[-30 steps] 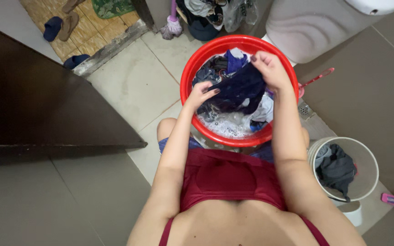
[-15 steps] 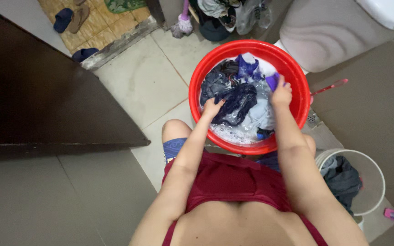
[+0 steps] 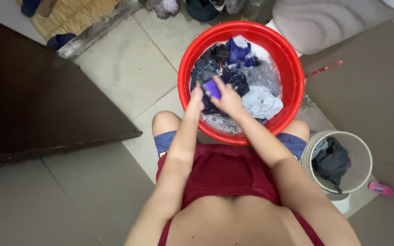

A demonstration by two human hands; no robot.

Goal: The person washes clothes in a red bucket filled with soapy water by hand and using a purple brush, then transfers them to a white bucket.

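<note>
A round red basin (image 3: pixel 284 54) stands on the tiled floor in front of my knees, filled with soapy water and several dark and blue clothes. My left hand (image 3: pixel 197 99) presses down on a dark navy garment (image 3: pixel 233 82) at the basin's near left side. My right hand (image 3: pixel 226 98) has crossed over beside it and grips a small purple bar (image 3: pixel 211 89), held against the same garment. A pale blue cloth (image 3: pixel 261 102) floats to the right of my hands.
A white bucket (image 3: pixel 360 150) with dark wet clothes stands at my right knee. A pink brush (image 3: pixel 384 189) lies beyond it. A toilet base (image 3: pixel 315 23) is behind the basin, a dark door (image 3: pixel 37 105) to the left, slippers near the threshold.
The dark garment was lifted, then dropped back into the water. My right hand picked up the purple bar at the basin's right side and carried it left, next to my left hand.
</note>
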